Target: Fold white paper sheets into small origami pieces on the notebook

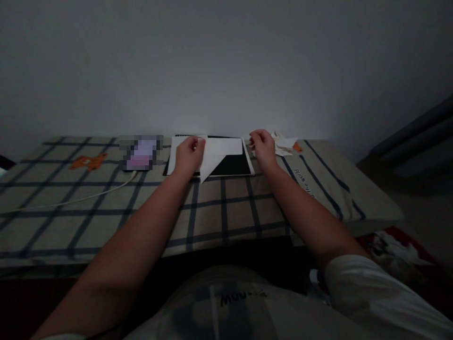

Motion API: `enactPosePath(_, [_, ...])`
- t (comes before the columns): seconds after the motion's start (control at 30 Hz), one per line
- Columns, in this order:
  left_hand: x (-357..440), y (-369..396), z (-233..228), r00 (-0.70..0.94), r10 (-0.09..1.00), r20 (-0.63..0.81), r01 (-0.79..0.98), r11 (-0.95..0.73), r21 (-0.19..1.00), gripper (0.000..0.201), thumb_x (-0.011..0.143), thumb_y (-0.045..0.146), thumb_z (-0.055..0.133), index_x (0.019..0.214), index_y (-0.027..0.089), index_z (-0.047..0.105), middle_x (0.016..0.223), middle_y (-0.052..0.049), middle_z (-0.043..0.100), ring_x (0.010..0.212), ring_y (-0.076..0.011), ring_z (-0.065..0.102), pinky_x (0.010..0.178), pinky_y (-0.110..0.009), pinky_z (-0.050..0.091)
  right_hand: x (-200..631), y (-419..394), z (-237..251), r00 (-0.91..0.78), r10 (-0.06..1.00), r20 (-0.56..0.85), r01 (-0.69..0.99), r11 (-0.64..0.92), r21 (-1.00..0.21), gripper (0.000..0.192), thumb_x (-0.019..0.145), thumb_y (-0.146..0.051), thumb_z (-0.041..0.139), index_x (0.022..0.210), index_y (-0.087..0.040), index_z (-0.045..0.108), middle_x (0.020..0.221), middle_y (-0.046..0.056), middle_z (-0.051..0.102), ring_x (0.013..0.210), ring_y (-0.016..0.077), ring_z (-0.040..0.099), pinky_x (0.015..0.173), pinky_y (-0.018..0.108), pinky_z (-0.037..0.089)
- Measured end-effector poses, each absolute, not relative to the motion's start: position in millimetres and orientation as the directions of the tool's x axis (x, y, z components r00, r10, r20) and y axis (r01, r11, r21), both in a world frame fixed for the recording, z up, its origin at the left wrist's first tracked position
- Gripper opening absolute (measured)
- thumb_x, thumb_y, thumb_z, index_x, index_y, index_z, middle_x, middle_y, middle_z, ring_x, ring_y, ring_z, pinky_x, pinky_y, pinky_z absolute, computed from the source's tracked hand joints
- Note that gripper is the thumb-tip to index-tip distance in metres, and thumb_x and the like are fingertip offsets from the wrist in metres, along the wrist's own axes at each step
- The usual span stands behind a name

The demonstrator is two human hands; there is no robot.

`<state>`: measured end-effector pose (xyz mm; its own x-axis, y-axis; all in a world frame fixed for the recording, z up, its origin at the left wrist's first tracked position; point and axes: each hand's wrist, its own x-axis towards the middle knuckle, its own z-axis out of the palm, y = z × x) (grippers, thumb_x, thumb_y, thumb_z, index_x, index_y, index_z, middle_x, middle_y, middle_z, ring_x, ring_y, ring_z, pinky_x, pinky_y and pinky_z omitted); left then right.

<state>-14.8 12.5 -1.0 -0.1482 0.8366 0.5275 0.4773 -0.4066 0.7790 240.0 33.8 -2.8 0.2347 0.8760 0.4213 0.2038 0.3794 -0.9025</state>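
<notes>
A phone (142, 153) with a pale cable (88, 199) on a checked tablecloth (208, 219), grey wall (226, 71) behind.

At twelve o'clock, a flat black sheet (232, 166) is partly covered by white paper (222, 147), sharply pointed towards seven o'clock.

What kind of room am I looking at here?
Probably a room in a home: a plaid tablecloth with orange animal figures covers the table, which stands against a plain wall, and a phone with a white cable plugged in lies on it.
</notes>
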Motion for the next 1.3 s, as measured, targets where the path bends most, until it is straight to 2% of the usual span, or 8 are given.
enactPosePath(0.13, [-9, 3, -1, 0.078, 0.852, 0.518, 0.558, -0.468, 0.685, 0.025, 0.096, 0.04, 0.06, 0.096, 0.019, 0.074, 0.089, -0.005, 0.076, 0.082, -0.0198, 0.063, 0.078, -0.031, 0.05, 240, 29, -3, 0.002, 0.805, 0.593, 0.441, 0.531, -0.723, 0.02, 0.1, -0.042, 0.068, 0.1, -0.023, 0.076, 0.104, 0.008, 0.075, 0.1, 0.0229, 0.067, 0.095, 0.041, 0.055])
enactPosePath(0.2, [-7, 1, -3, 0.135, 0.854, 0.502, 0.553, -0.486, 0.677, 0.028, 0.097, 0.042, 0.06, 0.1, 0.018, 0.075, 0.091, -0.006, 0.078, 0.082, -0.0201, 0.064, 0.077, -0.031, 0.051, 237, 25, -3, -0.154, 0.827, 0.54, 0.499, 0.537, -0.68, 0.021, 0.097, -0.041, 0.072, 0.098, -0.022, 0.081, 0.103, 0.009, 0.078, 0.1, 0.0247, 0.068, 0.094, 0.042, 0.054])
enactPosePath(0.3, [-8, 1, -3, 0.152, 0.852, 0.501, 0.549, -0.494, 0.674, 0.031, 0.097, 0.045, 0.06, 0.101, 0.018, 0.075, 0.09, -0.005, 0.077, 0.081, -0.0204, 0.063, 0.076, -0.032, 0.049, 233, 22, -4, -0.272, 0.882, 0.386, 0.52, 0.472, -0.712, 0.022, 0.095, -0.038, 0.072, 0.091, -0.021, 0.084, 0.099, 0.01, 0.081, 0.094, 0.0253, 0.07, 0.089, 0.042, 0.055])
enactPosePath(0.5, [-7, 1, -3, 0.093, 0.875, 0.475, 0.547, -0.443, 0.71, 0.027, 0.101, 0.042, 0.055, 0.1, 0.02, 0.07, 0.084, -0.004, 0.072, 0.078, -0.0201, 0.061, 0.073, -0.032, 0.046, 228, 18, -4, -0.289, 0.906, 0.311, 0.493, 0.419, -0.763, 0.025, 0.091, -0.038, 0.07, 0.088, -0.019, 0.085, 0.097, 0.01, 0.083, 0.089, 0.0244, 0.072, 0.083, 0.039, 0.054])
enactPosePath(0.67, [-7, -2, -4, 0.093, 0.875, 0.475, 0.596, -0.432, 0.677, 0.024, 0.104, 0.041, 0.054, 0.103, 0.021, 0.067, 0.081, -0.002, 0.069, 0.072, -0.0192, 0.058, 0.071, -0.033, 0.044, 226, 13, -1, -0.316, 0.914, 0.252, 0.435, 0.376, -0.818, 0.025, 0.09, -0.038, 0.07, 0.085, -0.017, 0.082, 0.095, 0.009, 0.082, 0.087, 0.0223, 0.07, 0.078, 0.035, 0.053])
enactPosePath(0.8, [-8, 1, -5, 0.077, 0.856, 0.511, 0.527, -0.47, 0.708, 0.024, 0.102, 0.043, 0.058, 0.102, 0.021, 0.069, 0.079, -0.001, 0.067, 0.07, -0.0181, 0.057, 0.068, -0.031, 0.043, 227, 13, -1, -0.327, 0.92, 0.217, 0.405, 0.344, -0.847, 0.028, 0.091, -0.042, 0.069, 0.088, -0.017, 0.081, 0.095, 0.009, 0.08, 0.086, 0.0216, 0.068, 0.076, 0.034, 0.052])
enactPosePath(1.03, [-6, 6, -5, 0.033, 0.908, 0.417, 0.378, -0.398, 0.836, 0.029, 0.087, 0.042, 0.076, 0.106, 0.022, 0.068, 0.077, 0.002, 0.064, 0.066, -0.016, 0.055, 0.062, -0.028, 0.042, 228, 14, 0, -0.354, 0.898, 0.262, 0.422, 0.403, -0.812, 0.03, 0.092, -0.043, 0.064, 0.09, -0.017, 0.078, 0.093, 0.008, 0.078, 0.085, 0.021, 0.065, 0.076, 0.034, 0.05])
enactPosePath(1.3, [-4, -4, -3, 0.145, 0.881, 0.451, 0.493, -0.459, 0.739, 0.034, 0.083, 0.045, 0.079, 0.106, 0.021, 0.072, 0.095, -0.003, 0.076, 0.083, -0.0195, 0.064, 0.074, -0.03, 0.049, 224, 9, -1, -0.423, 0.866, 0.266, 0.49, 0.465, -0.737, 0.031, 0.095, -0.043, 0.061, 0.088, -0.018, 0.076, 0.09, 0.007, 0.074, 0.085, 0.0205, 0.062, 0.075, 0.032, 0.046])
